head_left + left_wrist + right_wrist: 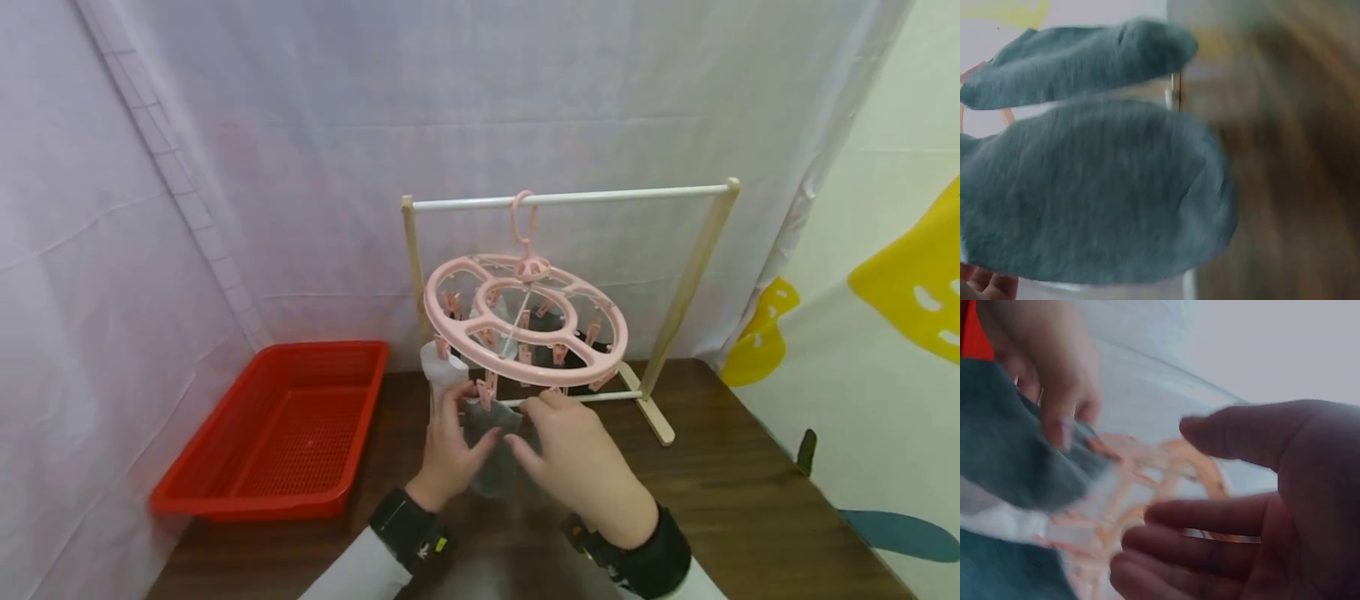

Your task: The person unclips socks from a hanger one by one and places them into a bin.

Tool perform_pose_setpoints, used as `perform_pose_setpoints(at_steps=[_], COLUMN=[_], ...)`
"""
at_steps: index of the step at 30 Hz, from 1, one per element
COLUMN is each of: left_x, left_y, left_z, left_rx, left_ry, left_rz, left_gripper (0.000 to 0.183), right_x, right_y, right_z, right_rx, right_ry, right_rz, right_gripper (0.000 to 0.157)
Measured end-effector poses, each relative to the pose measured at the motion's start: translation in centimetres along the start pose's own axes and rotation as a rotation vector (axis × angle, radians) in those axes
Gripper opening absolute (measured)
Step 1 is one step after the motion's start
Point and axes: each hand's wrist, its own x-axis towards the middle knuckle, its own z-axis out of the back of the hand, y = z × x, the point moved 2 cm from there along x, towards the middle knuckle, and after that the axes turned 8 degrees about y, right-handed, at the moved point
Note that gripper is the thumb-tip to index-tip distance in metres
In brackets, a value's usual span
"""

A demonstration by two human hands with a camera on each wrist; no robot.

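A grey-green sock (495,471) hangs at the front rim of a pink round clip hanger (528,321). My left hand (450,458) pinches its cuff between thumb and fingers, close under a pink clip (487,390). In the left wrist view this sock (1097,194) fills the middle, and a second grey-green sock (1085,65) hangs beyond it. My right hand (1291,506) is held to the right of the cuff, thumb and fingers spread apart with nothing between them. Left thumb and fingers (1063,419) stay on the sock's edge in the right wrist view.
The hanger hooks over the white bar of a wooden rack (693,283). A white sock (442,367) hangs at its left, with darker socks (546,329) toward the back. A red plastic basket (251,504) stands at the left on the brown table (720,500).
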Motion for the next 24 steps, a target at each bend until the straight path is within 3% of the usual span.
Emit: perform_pose_setpoints(at_steps=[8,17,22,24], left_x=[-0.5,-0.5,-0.6,-0.3], left_y=[0.2,-0.6,-0.5,-1.3], left_z=[-1.0,-0.9,-0.9,-0.4], left_rx=[-0.356,-0.506,-0.559,-0.576], left_ry=[0.041,0.034,0.052,0.069], left_rz=[0.225,0.393,0.455,0.469], left_gripper=[0.05,0.046,0.043,0.041], right_x=[1.1,1.6,2.0,2.1], right_y=[-0.4,-1.3,-1.6,-1.6], right_z=[-1.6,-3.2,-4.5,-4.9], right_rx=[0.027,0.189,0.284,0.31], right_ry=[-0.076,-0.124,-0.162,-0.169], right_rz=[-0.091,-0.097,-0.091,-0.101], right_gripper=[0.05,0.04,0.044,0.048])
